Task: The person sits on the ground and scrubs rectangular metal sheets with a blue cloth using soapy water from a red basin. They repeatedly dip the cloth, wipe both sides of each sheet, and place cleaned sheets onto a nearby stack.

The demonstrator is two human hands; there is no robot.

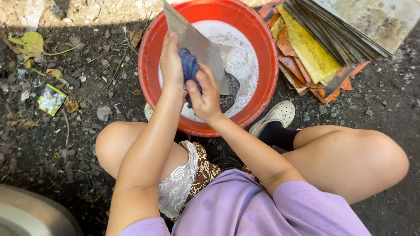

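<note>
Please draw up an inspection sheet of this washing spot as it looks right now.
Surface: dark gravel ground, strewn with stones and dry leaves.
Job's things: grey metal sheet tilted over red basin of soapy water; blue cloth pressed on the sheet.
Clutter: stack of rusty and yellowed sheets beside the basin; small wrapper on the ground.
Grippers: left hand grips the sheet's edge; right hand holds the cloth.
Cables: nothing seen.
Surroundings: grey round rim at lower left; white shoe beside the basin.
</note>
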